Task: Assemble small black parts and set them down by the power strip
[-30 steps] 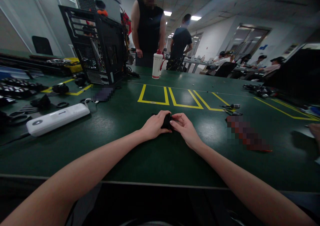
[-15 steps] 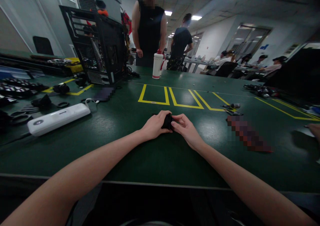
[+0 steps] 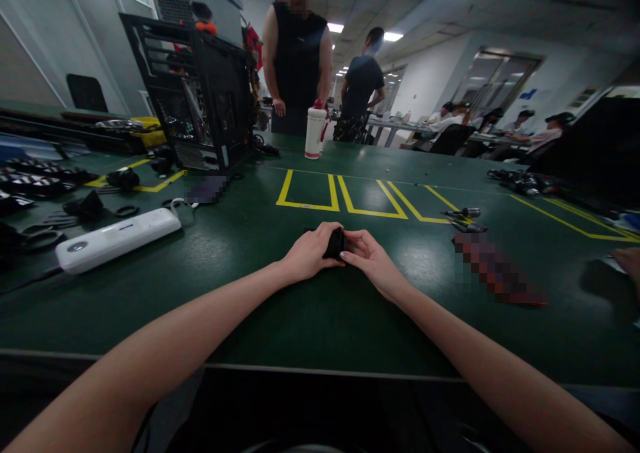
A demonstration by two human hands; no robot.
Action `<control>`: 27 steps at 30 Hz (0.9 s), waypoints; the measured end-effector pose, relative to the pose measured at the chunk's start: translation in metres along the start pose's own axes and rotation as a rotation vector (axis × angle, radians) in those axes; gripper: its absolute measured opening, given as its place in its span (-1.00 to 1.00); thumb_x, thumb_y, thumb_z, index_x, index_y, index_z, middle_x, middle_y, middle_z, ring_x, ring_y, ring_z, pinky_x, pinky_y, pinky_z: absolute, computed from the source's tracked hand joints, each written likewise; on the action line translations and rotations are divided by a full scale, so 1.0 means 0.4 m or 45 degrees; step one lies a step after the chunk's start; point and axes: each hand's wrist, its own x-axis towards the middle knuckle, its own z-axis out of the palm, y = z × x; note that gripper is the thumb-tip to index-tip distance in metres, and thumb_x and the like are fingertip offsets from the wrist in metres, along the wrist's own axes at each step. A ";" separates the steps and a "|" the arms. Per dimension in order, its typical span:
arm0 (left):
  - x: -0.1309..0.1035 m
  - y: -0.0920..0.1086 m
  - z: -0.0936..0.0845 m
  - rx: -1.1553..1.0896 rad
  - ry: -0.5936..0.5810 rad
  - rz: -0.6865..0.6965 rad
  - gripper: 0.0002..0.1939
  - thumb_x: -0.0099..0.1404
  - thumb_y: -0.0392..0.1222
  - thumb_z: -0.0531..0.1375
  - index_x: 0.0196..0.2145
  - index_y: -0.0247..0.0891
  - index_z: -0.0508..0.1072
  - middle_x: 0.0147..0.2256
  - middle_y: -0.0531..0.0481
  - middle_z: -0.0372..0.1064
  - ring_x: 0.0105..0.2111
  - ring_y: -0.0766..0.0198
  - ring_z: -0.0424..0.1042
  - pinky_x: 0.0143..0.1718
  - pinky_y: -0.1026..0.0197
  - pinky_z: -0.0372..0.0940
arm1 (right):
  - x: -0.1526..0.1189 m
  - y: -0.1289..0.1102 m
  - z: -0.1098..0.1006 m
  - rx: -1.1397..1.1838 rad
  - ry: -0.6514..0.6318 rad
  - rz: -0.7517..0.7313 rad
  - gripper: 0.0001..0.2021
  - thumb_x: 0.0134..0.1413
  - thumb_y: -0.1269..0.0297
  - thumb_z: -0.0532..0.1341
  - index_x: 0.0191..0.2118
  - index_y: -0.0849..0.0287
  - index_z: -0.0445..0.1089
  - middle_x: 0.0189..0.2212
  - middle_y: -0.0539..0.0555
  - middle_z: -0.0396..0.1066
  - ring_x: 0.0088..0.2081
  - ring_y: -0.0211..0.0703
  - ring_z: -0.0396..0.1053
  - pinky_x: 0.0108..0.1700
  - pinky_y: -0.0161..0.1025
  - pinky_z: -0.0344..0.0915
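Low over the green table [image 3: 320,326], a small black object [image 3: 336,245] with a rounded right end sits between my hands. Its exact kind is hidden by my fingers. My left hand [image 3: 311,251] is closed around it from the left, fingers over the top and thumb along the near side. From the right, my right hand [image 3: 367,256] pinches the rounded end with thumb and fingertips.
A white power strip [image 3: 120,239] and black parts lie left, before an open computer case [image 3: 200,99]. Yellow tape outlines [image 3: 310,206] and a white bottle [image 3: 315,133] are ahead. A screwdriver-like tool [image 3: 465,213] lies right; another person's hand [image 3: 627,263] shows at the edge.
My right fingers have shifted slightly around the end of the black object, the thumb a little lower. My left hand stays where it was.
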 end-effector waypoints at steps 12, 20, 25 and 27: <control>0.003 -0.005 0.003 0.002 0.013 0.014 -0.34 0.02 -0.02 0.21 0.00 -0.25 0.01 -0.07 -0.14 0.16 -0.18 0.08 0.30 -0.23 0.06 0.25 | 0.019 0.009 -0.002 -0.114 0.131 0.080 -0.69 -0.10 0.23 0.20 -0.16 0.10 0.27 -0.15 0.06 0.31 -0.08 -0.15 0.26 0.01 -0.08 0.17; 0.002 -0.002 0.002 -0.005 0.008 0.015 -0.35 0.03 -0.03 0.21 0.00 -0.25 0.00 -0.07 -0.14 0.16 -0.20 0.09 0.31 -0.25 0.08 0.25 | -0.007 -0.002 0.000 -0.040 0.011 -0.002 -0.70 -0.13 0.35 0.23 -0.19 0.06 0.24 -0.12 0.01 0.28 -0.05 -0.19 0.25 0.02 -0.14 0.17; 0.001 0.002 -0.003 -0.019 0.012 -0.007 -0.34 0.01 -0.04 0.23 0.00 -0.23 0.02 -0.07 -0.14 0.15 -0.18 0.08 0.31 -0.22 0.06 0.24 | 0.005 0.002 0.003 -0.093 0.110 0.033 -0.79 -0.08 0.24 0.19 -0.25 0.09 0.25 -0.22 0.01 0.32 -0.14 -0.19 0.30 -0.04 -0.11 0.21; 0.000 0.005 -0.007 -0.019 0.004 -0.013 -0.34 0.00 -0.05 0.23 -0.01 -0.23 0.02 -0.06 -0.14 0.16 -0.17 0.08 0.30 -0.21 0.05 0.24 | 0.014 0.004 0.003 -0.098 0.138 0.078 -0.75 -0.09 0.21 0.19 -0.22 0.09 0.26 -0.22 0.03 0.32 -0.12 -0.16 0.28 -0.05 -0.10 0.22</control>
